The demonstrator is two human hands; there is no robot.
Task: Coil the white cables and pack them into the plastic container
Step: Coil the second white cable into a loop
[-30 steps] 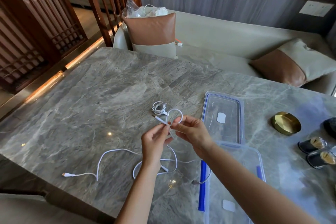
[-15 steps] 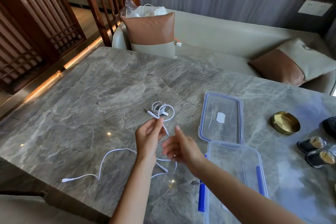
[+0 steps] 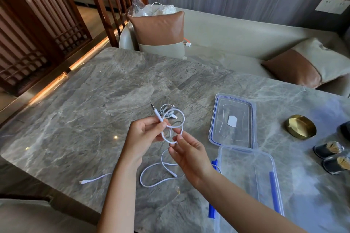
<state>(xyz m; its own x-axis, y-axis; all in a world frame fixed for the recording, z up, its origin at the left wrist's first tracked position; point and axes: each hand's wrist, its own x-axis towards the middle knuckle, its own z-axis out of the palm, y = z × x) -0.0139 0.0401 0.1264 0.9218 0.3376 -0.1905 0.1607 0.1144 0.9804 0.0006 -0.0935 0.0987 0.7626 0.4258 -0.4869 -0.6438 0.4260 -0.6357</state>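
I hold a white cable [image 3: 180,119] above the grey marble table [image 3: 85,119]. My left hand [image 3: 144,136] pinches it near its plug end, which points up and away. My right hand [image 3: 187,154] pinches the bottom of a loop formed between the hands. The rest of the cable [image 3: 151,174] trails on the table toward me, its far plug [image 3: 84,181] lying at the left. A small coiled white cable [image 3: 167,110] lies on the table behind my hands. The clear plastic container [image 3: 246,179] with blue clips stands open at my right.
The container's lid [image 3: 233,119] lies flat beyond it. A brass dish [image 3: 300,126] and two dark small cups [image 3: 333,157] sit at the right. A sofa with brown cushions [image 3: 159,30] runs behind the table; a plastic bag [image 3: 151,8] of cables rests on one cushion.
My right hand has come back up to the cable and drawn a larger loop between the hands. The trailing cable has been pulled in, its far plug sliding right.
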